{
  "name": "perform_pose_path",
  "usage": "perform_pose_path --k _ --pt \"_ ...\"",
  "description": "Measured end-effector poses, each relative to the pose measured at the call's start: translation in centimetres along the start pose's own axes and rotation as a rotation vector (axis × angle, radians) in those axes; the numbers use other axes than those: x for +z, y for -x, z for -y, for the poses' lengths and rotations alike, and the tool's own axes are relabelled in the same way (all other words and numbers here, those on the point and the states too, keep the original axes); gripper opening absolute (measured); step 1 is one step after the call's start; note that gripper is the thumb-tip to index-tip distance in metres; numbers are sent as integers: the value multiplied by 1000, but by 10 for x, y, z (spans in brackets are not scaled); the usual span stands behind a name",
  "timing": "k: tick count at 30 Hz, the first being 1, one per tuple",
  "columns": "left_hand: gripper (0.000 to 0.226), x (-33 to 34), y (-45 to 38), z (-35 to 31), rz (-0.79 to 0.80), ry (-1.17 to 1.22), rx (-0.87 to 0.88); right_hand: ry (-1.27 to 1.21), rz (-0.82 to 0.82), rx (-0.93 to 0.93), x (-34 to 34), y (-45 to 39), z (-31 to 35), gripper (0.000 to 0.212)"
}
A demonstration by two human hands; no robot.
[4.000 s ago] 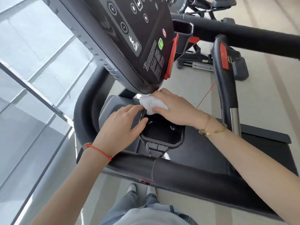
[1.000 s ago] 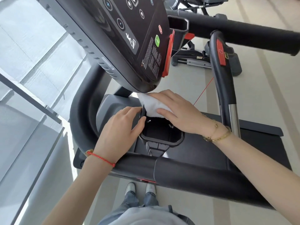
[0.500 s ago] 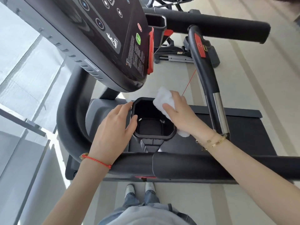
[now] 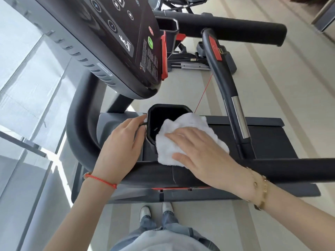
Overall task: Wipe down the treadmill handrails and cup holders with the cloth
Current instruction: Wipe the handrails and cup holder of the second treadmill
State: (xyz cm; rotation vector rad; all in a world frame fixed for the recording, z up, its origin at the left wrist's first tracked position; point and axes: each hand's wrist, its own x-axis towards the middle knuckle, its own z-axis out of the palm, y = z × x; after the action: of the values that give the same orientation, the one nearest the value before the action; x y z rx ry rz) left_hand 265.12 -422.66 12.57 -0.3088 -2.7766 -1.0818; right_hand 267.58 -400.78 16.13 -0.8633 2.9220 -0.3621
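Note:
A white cloth lies over the near right part of the black cup holder on the treadmill. My right hand lies flat on the cloth, fingers straight, pressing it onto the holder's rim and the black handrail just in front of it. My left hand rests against the cup holder's left side, its fingertips at the rim. A second handrail runs across the top right, with another cup holder beside it.
The console with its buttons and red safety clip hangs over the far edge of the cup holder. A curved pulse grip stands to the right. The belt deck lies beyond. A glass wall is at the left.
My right hand has come off the cup holder's far right rim toward me and flattened out, spreading the cloth over the near right rim. My left hand stays at the holder's left side.

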Motion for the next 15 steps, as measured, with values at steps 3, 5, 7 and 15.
perform_pose_path --k 3,5,7,15 --pt "37 1 7 -1 4 7 -9 -20 34 18 14 -30 9 44" --pt "38 2 9 -1 17 1 -8 -74 16 37 17 -38 9 39" --pt "38 2 8 -1 17 -3 -8 -109 -6 3 13 -29 3 36" --pt "38 2 8 -2 18 -16 -9 -34 23 -114 2 -22 -24 32"
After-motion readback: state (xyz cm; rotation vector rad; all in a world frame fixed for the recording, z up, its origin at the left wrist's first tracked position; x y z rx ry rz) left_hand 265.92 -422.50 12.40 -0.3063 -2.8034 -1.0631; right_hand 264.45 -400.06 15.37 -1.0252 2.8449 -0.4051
